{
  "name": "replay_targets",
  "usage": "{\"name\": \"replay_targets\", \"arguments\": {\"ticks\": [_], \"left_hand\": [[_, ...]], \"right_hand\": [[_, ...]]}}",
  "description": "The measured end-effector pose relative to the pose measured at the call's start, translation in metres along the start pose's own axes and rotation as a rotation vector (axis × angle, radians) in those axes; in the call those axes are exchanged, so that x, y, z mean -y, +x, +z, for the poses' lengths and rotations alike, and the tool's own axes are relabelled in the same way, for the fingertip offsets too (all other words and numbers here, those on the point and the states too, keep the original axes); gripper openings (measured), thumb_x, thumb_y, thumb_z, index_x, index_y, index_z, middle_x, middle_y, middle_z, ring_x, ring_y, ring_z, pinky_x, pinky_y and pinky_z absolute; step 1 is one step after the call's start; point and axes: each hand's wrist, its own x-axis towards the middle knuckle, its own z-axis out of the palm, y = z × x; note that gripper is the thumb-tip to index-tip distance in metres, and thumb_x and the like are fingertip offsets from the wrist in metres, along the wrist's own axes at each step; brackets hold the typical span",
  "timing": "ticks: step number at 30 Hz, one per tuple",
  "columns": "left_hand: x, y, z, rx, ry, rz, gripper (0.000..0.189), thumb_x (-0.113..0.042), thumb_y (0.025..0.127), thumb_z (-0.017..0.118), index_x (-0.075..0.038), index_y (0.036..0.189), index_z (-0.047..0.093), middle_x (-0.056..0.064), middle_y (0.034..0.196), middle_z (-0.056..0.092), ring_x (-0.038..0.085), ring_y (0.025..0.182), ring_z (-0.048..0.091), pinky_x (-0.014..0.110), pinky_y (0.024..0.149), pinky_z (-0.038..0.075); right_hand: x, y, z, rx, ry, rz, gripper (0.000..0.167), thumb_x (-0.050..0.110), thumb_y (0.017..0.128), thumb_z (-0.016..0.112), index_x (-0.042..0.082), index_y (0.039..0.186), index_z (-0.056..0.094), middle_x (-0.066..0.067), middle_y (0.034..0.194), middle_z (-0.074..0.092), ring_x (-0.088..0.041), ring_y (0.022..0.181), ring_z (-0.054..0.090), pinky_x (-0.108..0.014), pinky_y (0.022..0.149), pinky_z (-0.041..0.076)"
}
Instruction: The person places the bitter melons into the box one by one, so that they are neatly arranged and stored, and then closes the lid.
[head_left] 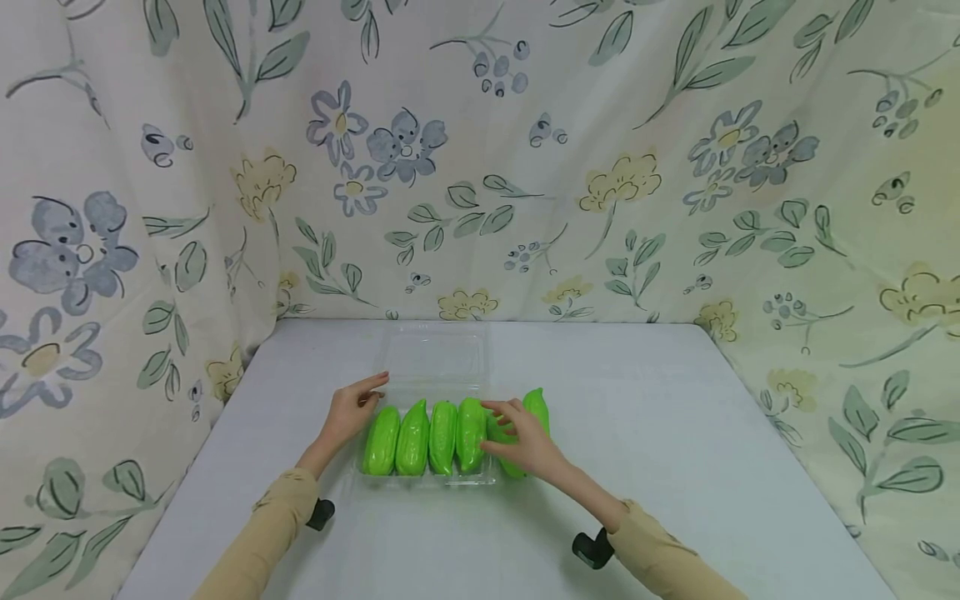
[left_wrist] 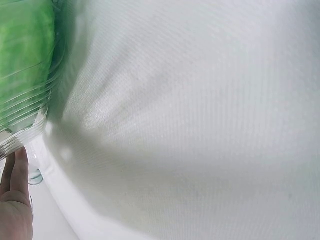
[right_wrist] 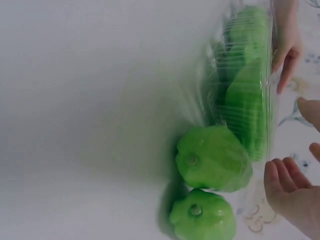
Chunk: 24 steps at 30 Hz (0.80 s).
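Observation:
A clear plastic clamshell box (head_left: 427,481) lies with its lid (head_left: 435,354) folded back behind it. Several bright green, ridged, gourd-like vegetables (head_left: 382,442) fill it in a side-by-side row. At the box's back left corner is my left hand (head_left: 348,414), its fingertips right at the rim; the left wrist view shows straight fingers there. My right hand (head_left: 531,442) hovers over the right end, thumb and fingers apart, holding nothing. Under and beyond it are two more of the green vegetables, a nearer one (right_wrist: 212,157) beside the box wall and an outer one (right_wrist: 202,215), partly hidden in the head view.
A white table (head_left: 660,400) carries everything. Behind and beside it hangs a floral curtain (head_left: 480,167). Small black wrist cameras (head_left: 592,550) are worn on both forearms.

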Motion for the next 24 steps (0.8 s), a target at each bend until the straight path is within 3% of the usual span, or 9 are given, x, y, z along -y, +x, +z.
{"name": "replay_targets", "arguments": {"ticks": [4, 12, 18, 24], "left_hand": [[0.0, 0.0, 0.0, -0.003, 0.002, 0.001, 0.038, 0.01, 0.089, 0.05, 0.002, 0.126, 0.059, 0.018, 0.132, 0.058, 0.032, 0.095, 0.069, 0.032, 0.074, 0.059], [-0.002, 0.0, 0.0, -0.005, 0.003, 0.001, 0.039, 0.012, 0.088, 0.05, 0.003, 0.125, 0.059, 0.019, 0.131, 0.058, 0.033, 0.094, 0.069, 0.041, 0.079, 0.059], [-0.001, 0.001, 0.001, -0.002, -0.002, -0.019, 0.039, 0.011, 0.089, 0.051, 0.002, 0.125, 0.06, 0.018, 0.131, 0.058, 0.032, 0.095, 0.069, 0.041, 0.081, 0.059], [-0.002, -0.001, 0.0, -0.024, -0.017, 0.045, 0.04, 0.011, 0.087, 0.05, 0.001, 0.124, 0.061, 0.02, 0.129, 0.059, 0.032, 0.091, 0.07, 0.034, 0.072, 0.059]], "right_hand": [[-0.004, -0.003, -0.006, -0.009, -0.004, 0.018, 0.06, 0.013, 0.08, 0.075, 0.004, 0.134, 0.05, -0.021, 0.115, 0.056, -0.035, 0.103, 0.059, -0.047, 0.086, 0.056], [-0.011, -0.007, -0.022, -0.043, -0.025, 0.002, 0.059, 0.013, 0.08, 0.075, 0.003, 0.133, 0.051, -0.023, 0.113, 0.058, -0.038, 0.099, 0.061, -0.048, 0.079, 0.058], [-0.017, -0.007, -0.031, -0.077, -0.064, 0.051, 0.058, 0.014, 0.08, 0.075, 0.006, 0.134, 0.052, -0.019, 0.111, 0.059, -0.034, 0.098, 0.062, -0.042, 0.079, 0.059], [-0.022, -0.009, -0.038, -0.127, -0.043, 0.11, 0.056, 0.014, 0.081, 0.074, 0.009, 0.133, 0.054, -0.022, 0.112, 0.059, -0.035, 0.098, 0.063, -0.04, 0.079, 0.059]]}}
